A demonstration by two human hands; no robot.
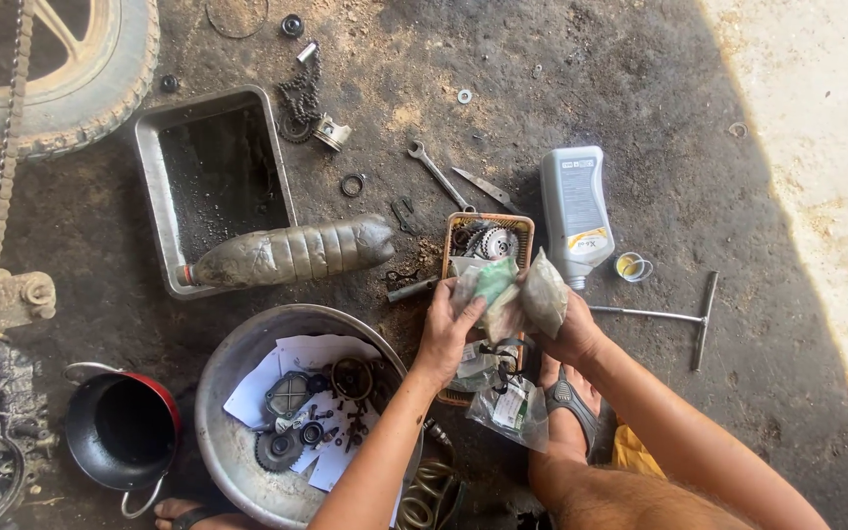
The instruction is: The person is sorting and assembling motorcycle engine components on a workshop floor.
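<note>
Left hand (447, 329): fingers curled around a clutch of small plastic bags (507, 294), thumb on top, gripping them from the left.
Right hand (569, 329): closed on the same bundle from the right, pinching a dusty clear bag that stands up above the fingers.
Bags: held between both hands just over the near end of the orange basket (488, 236); one shows a green part inside, and another bag lies loose near the sandalled foot (569, 402).
Step in hand: by the look of it, sorting through bagged spare parts.
Next move calls for: one hand keeping the bundle tight while the other peels off a single bag without spilling the rest.
Around: round metal basin (238, 461) with gears and paper at left, grey oil bottle (575, 211) and T-handle wrench (674, 316) on the dirt floor.
</note>
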